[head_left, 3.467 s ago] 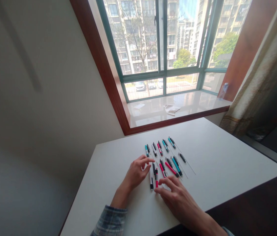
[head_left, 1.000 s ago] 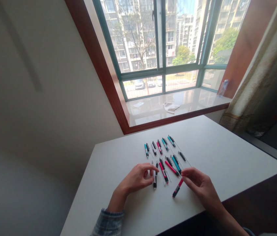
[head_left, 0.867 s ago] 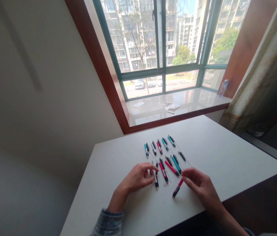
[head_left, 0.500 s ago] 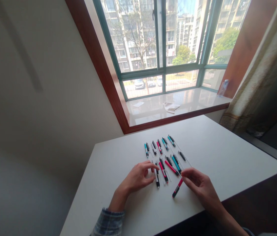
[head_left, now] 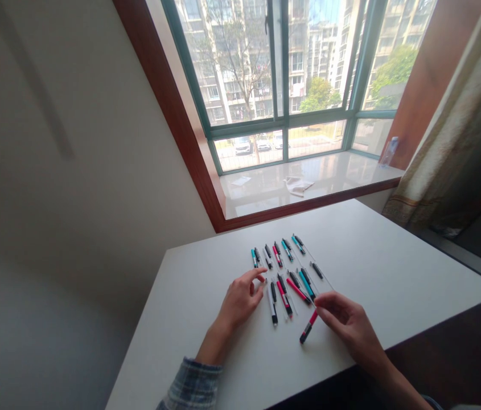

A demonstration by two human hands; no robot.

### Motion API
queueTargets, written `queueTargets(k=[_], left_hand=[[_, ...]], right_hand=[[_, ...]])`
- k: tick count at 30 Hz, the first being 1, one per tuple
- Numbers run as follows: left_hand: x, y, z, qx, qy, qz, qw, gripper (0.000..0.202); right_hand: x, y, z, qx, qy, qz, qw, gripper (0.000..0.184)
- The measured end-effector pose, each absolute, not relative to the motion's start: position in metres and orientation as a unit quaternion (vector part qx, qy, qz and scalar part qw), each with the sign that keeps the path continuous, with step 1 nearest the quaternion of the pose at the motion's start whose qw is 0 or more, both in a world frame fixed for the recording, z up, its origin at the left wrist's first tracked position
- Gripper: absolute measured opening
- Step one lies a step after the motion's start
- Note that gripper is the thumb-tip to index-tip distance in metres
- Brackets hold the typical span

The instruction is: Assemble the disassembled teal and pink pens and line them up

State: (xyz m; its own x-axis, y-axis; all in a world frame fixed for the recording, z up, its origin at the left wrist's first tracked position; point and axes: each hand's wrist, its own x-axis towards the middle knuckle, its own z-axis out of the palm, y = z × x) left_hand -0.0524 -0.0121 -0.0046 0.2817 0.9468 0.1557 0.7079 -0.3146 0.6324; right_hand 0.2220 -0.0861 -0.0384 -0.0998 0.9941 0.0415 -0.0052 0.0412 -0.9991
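Several pens in pink, teal and black lie in two rows [head_left: 285, 267] on a white table [head_left: 377, 267]. My left hand [head_left: 240, 299] hovers just left of the near row, fingers loosely curled, index finger stretched out and holding nothing. A white-and-black pen [head_left: 272, 302] lies on the table right beside it. My right hand [head_left: 345, 319] pinches the upper end of a pink-and-black pen [head_left: 307, 328], whose lower tip rests on the table in front of the rows.
A glossy window sill [head_left: 334, 176] behind the table carries a folded cloth [head_left: 296, 185], a paper scrap [head_left: 240, 181] and a plastic bottle [head_left: 389, 151]. A curtain [head_left: 449, 142] hangs at the right. A plain wall stands at the left.
My left hand let go of the white-and-black pen after sliding it right toward the near row, then lifted and opened. My right hand keeps the pink pen almost still.
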Motion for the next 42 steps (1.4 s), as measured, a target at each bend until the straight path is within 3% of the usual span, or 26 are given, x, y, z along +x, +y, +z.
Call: queueTargets(k=[14, 22, 27, 32, 42], left_hand=[[-0.051, -0.017, 0.006, 0.784, 0.507, 0.253, 0.253, 0.056], [-0.043, -0.022, 0.013, 0.769, 0.506, 0.324, 0.218, 0.040], [-0.043, -0.024, 0.022, 0.739, 0.449, 0.383, 0.324, 0.024], [-0.040, -0.027, 0.023, 0.719, 0.401, 0.363, 0.436, 0.030], [-0.034, -0.025, 0.019, 0.650, 0.419, 0.409, 0.484, 0.038]], right_hand=[[0.221, -0.087, -0.033, -0.469, -0.539, 0.501, 0.488, 0.029], [0.219, -0.086, -0.033, -0.474, -0.504, 0.503, 0.518, 0.031], [0.214, -0.082, -0.033, -0.485, -0.444, 0.504, 0.560, 0.033], [0.201, -0.073, -0.036, -0.472, -0.380, 0.522, 0.600, 0.037], [0.183, -0.075, -0.035, -0.443, -0.369, 0.564, 0.591, 0.034]])
